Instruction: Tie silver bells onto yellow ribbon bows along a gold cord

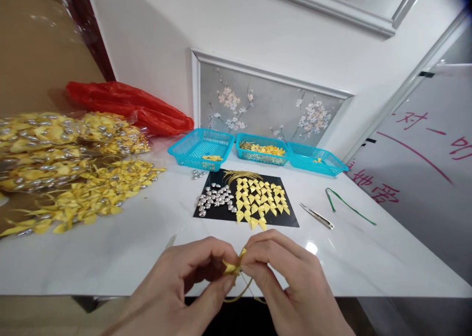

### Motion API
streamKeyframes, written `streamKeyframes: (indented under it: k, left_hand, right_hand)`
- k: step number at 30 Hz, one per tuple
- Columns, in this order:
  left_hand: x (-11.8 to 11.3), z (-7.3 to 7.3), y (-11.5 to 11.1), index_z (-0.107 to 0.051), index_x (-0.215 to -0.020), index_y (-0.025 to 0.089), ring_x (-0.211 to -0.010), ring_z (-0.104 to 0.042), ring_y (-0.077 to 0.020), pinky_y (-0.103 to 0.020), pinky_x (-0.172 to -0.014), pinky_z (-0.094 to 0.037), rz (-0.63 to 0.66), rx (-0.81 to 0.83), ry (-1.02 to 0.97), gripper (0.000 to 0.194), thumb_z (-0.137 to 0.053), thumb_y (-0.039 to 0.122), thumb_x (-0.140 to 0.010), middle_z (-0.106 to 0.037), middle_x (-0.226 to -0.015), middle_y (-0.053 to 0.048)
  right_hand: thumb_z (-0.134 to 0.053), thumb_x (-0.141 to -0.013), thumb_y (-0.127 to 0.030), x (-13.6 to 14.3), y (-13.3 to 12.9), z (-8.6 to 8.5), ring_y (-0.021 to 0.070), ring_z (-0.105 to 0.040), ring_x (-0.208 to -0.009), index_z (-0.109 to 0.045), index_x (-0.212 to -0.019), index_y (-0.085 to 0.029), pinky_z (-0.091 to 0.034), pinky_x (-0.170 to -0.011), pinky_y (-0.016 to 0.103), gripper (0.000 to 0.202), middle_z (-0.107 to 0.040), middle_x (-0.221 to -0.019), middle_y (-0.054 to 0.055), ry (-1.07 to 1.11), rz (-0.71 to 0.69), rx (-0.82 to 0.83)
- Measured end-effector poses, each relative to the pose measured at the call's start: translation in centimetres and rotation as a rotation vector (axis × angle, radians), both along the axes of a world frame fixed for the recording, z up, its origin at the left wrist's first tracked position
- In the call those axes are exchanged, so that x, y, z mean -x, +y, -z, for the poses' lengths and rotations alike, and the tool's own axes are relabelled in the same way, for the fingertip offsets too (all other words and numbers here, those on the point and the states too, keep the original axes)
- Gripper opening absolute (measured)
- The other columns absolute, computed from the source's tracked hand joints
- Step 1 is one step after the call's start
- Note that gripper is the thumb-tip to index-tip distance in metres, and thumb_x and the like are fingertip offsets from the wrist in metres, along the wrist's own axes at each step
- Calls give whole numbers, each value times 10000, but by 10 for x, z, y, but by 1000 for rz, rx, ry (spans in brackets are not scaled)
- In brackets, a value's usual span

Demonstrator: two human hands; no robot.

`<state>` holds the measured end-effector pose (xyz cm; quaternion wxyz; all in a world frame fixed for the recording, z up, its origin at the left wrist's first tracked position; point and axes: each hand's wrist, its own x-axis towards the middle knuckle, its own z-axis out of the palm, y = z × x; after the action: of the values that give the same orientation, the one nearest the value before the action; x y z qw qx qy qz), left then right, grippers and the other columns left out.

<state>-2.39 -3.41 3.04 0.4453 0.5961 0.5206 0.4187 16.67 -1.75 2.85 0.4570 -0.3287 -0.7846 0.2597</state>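
Pinching a yellow bow (pixel 230 267) in front of the black mat (pixel 291 219)
Left hand (pixel 172 277) and right hand (pixel 293 272) grasp it; likely light, soft, best held centrally.

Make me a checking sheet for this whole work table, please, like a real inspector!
Surface: glossy white table with a black mat.
Job's things: silver beads, yellow bows and gold stems on the mat; three blue baskets behind, each holding yellow pieces.
Clutter: yellow-and-silver pile at left; red plastic bag behind it; pointed metal tool and green strip at right.
Hands: left hand and right hand pinch a yellow piece together, fingers closed.
Cables: nothing seen.
Surroundings: blossom picture; white board with red writing.
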Motion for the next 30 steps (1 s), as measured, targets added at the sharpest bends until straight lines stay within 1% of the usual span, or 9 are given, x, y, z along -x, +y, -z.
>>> streamKeyframes:
  k: [4,9,11,15,20,24,30]
  left_hand:
    - [-1,-3,3,-791,-834,251,-741,-684,-212,-250,-604,-548,39,-11,13,137,-681,332,-843,-753,-769,-30]
    - [1,-6,6,-770,-850,251,-739,-673,-199,-262,-666,-542,92,10,32,137,-655,325,-864,-752,-780,-15]
    - [2,-7,7,-762,-851,250,-721,-662,-186,-255,-660,-526,126,30,10,134,-647,316,-870,-741,-770,-6]
    - [3,-6,7,-749,-843,252,-703,-629,-165,-239,-636,-494,136,46,-56,126,-644,309,-884,-708,-754,9]
    - [2,-7,8,-727,-816,248,-693,-607,-159,-240,-636,-482,152,54,-87,119,-650,307,-886,-682,-735,19]
    - [3,-8,9,-709,-832,247,-710,-599,-161,-246,-644,-473,168,67,-84,119,-641,318,-898,-664,-746,20]
    - [6,-10,10,-689,-852,237,-731,-567,-164,-254,-666,-472,230,100,-94,154,-611,350,-922,-628,-771,16]
  right_hand:
    - [-541,-951,-43,0,1,1,111,-662,-830,-661,-928,-222,-550,-743,176,217,-636,-929,7,-13,-28,-12]
    - [-535,-960,-59,1,3,4,128,-656,-816,-671,-964,-232,-570,-750,211,220,-636,-910,13,36,6,-37]
    - [-538,-950,-55,1,3,5,134,-664,-826,-679,-975,-232,-577,-736,217,228,-640,-923,19,30,7,-48]
    - [-541,-935,-36,0,3,4,122,-675,-849,-677,-966,-224,-578,-733,197,234,-647,-946,17,-25,-9,-68]
    - [-553,-949,-61,1,4,2,117,-671,-829,-680,-971,-240,-580,-736,192,220,-649,-918,4,1,11,-80]
    - [-536,-934,-34,-1,5,3,139,-680,-869,-679,-969,-222,-576,-708,202,238,-644,-948,27,-46,-22,-69]
    - [-514,-918,-10,-1,7,2,139,-666,-850,-650,-939,-218,-572,-705,213,249,-629,-941,25,-55,-53,-56]
